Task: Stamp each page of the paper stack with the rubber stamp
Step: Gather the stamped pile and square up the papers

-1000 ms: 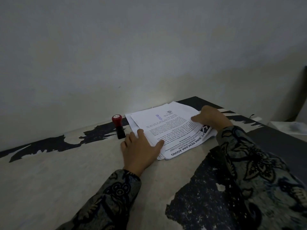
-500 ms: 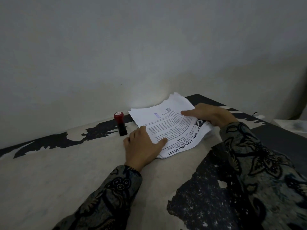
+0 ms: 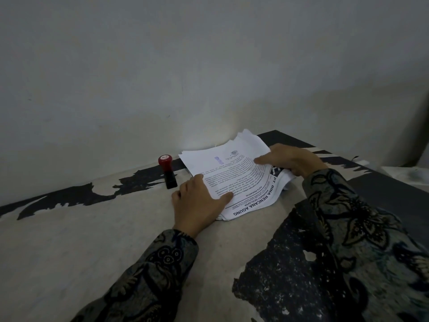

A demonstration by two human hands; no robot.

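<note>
Paper [image 3: 234, 175] lies in a loose stack on the table [image 3: 92, 228], close to the wall [image 3: 209, 66], and both your hands are on it. Your left hand [image 3: 199, 201] lies flat on the near left corner, fingers straight, thumb pressing the top page down. It holds nothing. Your right hand [image 3: 292, 160] is at the right edge of the stack. Its pointer finger lies straight on the top page, and the other fingers curl around the edge of the pages. The far right corner of the stack lifts up a little. The top page has black print and a small blue mark [image 3: 218, 160] near its far end. The stamp [image 3: 167, 170] stands upright just left of the stack, with a red top and black base. No hand touches it. Both your sleeves [image 3: 348, 228] have a dark flower pattern.
</note>
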